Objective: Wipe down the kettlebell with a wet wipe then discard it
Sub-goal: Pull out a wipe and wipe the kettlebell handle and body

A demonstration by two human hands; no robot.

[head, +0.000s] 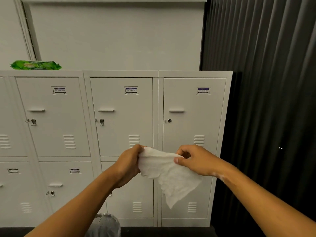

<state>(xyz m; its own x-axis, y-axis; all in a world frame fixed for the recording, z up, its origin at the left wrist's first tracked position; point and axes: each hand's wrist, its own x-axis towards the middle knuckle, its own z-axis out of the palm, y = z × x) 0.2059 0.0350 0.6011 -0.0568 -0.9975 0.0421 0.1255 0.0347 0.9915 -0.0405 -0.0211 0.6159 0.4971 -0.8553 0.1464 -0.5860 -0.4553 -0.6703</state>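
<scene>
Both hands raised before a bank of white lockers (119,117). Left hand (128,165) closed on the upper left edge of a white wet wipe (168,175); its fingertips are hidden behind the sheet. Right hand (193,159) pinches the upper right edge between thumb and forefinger. Wipe stretched between them, lower corner hanging free. Green wipes packet (35,65) lies on the locker top, far left. At the bottom edge, a blurred, cut-off grey shape (104,225), possibly a lined bin. Dark curtain (265,100) at right.
</scene>
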